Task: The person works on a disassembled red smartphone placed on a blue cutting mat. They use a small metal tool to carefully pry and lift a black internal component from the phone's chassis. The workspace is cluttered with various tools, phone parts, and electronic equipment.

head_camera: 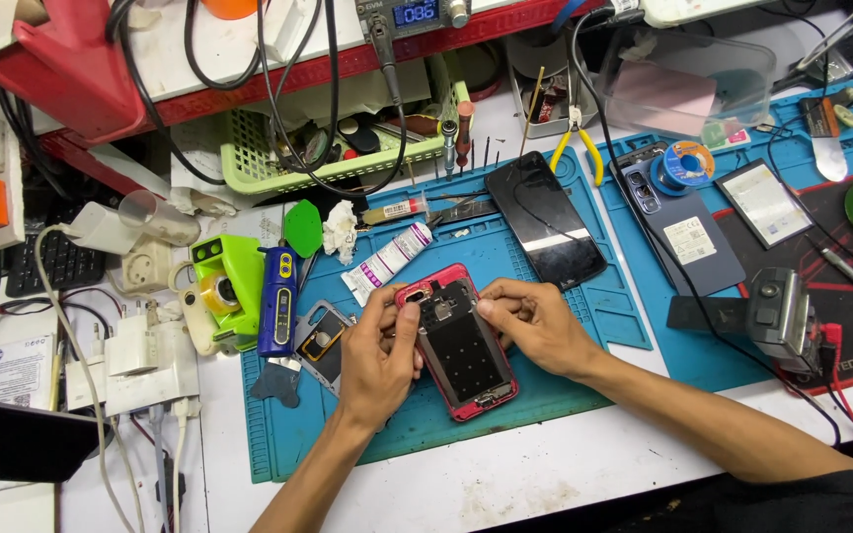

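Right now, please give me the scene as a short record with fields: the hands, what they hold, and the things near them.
left hand: left hand grips the left edge of the opened phone
right hand: right hand presses the upper right part of it
held thing: opened phone with red frame, back cover off, flat on the blue mat
near left: blue electric screwdriver, white tube
near right: black phone with cracked glass
behind: green basket
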